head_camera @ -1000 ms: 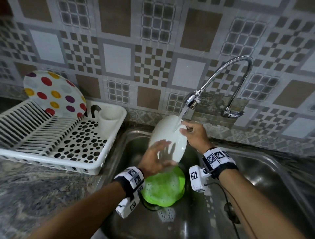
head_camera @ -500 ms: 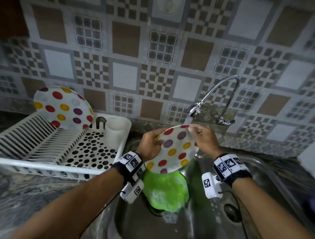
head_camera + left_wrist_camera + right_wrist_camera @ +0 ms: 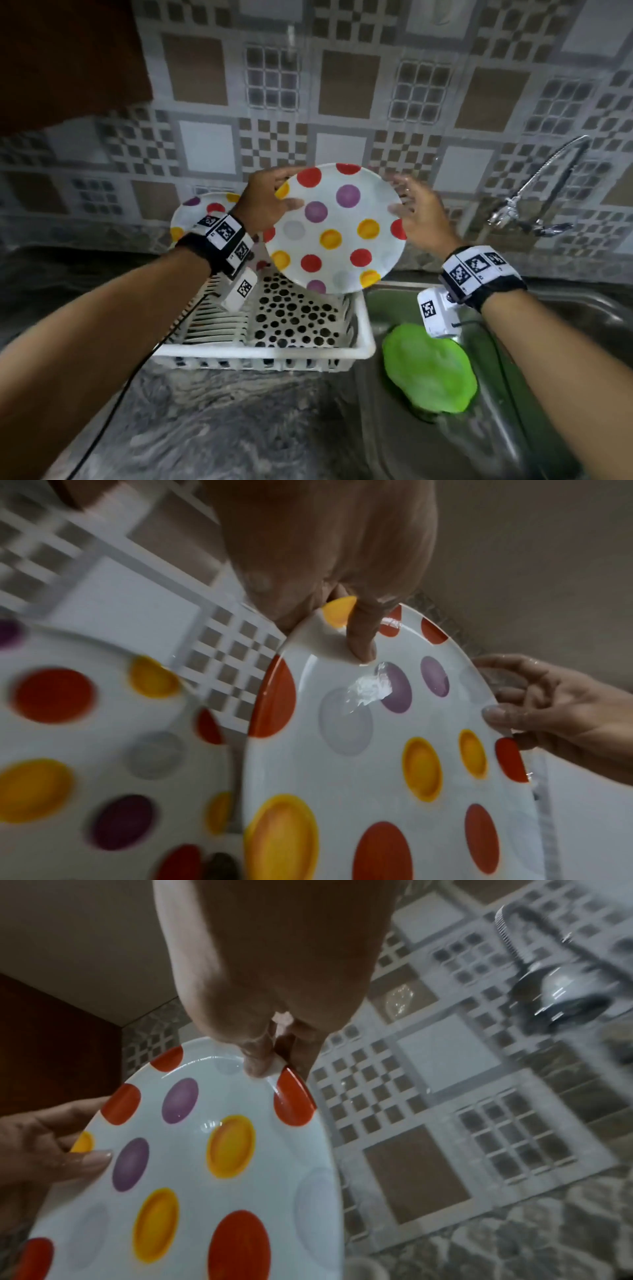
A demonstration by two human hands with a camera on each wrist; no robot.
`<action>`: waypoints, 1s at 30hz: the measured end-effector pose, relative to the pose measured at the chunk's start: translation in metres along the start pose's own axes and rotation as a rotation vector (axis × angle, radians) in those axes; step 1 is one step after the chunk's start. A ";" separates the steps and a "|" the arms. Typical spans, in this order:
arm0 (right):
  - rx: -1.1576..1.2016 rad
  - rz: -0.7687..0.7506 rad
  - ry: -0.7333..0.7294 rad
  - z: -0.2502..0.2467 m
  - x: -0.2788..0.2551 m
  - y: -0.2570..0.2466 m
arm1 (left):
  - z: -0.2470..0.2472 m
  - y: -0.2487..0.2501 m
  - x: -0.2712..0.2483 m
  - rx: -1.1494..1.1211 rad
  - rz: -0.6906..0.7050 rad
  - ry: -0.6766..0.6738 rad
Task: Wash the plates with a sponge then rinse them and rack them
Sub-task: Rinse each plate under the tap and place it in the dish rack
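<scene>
Over the rack: spotted plate [image 3: 337, 228], held tilted above the dish rack [image 3: 260, 353]
Left hand [image 3: 265, 205]: pinching the plate's left rim
Right hand [image 3: 419, 214]: thumb and fingers on its right rim
Risk: wet rim could slip, knocking the racked plate [image 3: 202, 214]

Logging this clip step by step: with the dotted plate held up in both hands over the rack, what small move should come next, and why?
Probably lower the dotted plate on edge into the rack slots, in front of the racked plate. Left hand and right hand pinch its opposite rims above the rack, clear of the faucet; the green plate waits in the sink.
</scene>
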State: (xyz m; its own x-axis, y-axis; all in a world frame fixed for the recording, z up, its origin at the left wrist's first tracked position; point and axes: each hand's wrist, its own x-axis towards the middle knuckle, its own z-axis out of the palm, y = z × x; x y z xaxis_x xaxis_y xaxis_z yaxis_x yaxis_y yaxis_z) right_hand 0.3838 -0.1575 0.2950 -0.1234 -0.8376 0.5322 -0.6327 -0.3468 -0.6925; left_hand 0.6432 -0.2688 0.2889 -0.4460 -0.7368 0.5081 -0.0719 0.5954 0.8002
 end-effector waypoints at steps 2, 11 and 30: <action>0.011 0.002 -0.049 0.039 0.010 -0.009 | -0.037 -0.017 -0.006 0.044 -0.017 0.021; -0.114 -0.088 -0.242 0.166 0.046 -0.021 | -0.134 -0.094 -0.031 0.075 -0.229 0.190; -0.242 -0.139 -0.279 0.241 0.060 0.008 | -0.161 -0.146 -0.052 0.379 -0.456 0.216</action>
State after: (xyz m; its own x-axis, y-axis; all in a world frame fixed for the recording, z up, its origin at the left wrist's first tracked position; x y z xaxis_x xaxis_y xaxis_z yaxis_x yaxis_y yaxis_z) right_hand 0.5559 -0.3125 0.2046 0.1676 -0.8838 0.4369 -0.7947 -0.3833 -0.4706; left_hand 0.8211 -0.3690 0.1967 -0.1083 -0.9678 0.2271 -0.5414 0.2490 0.8030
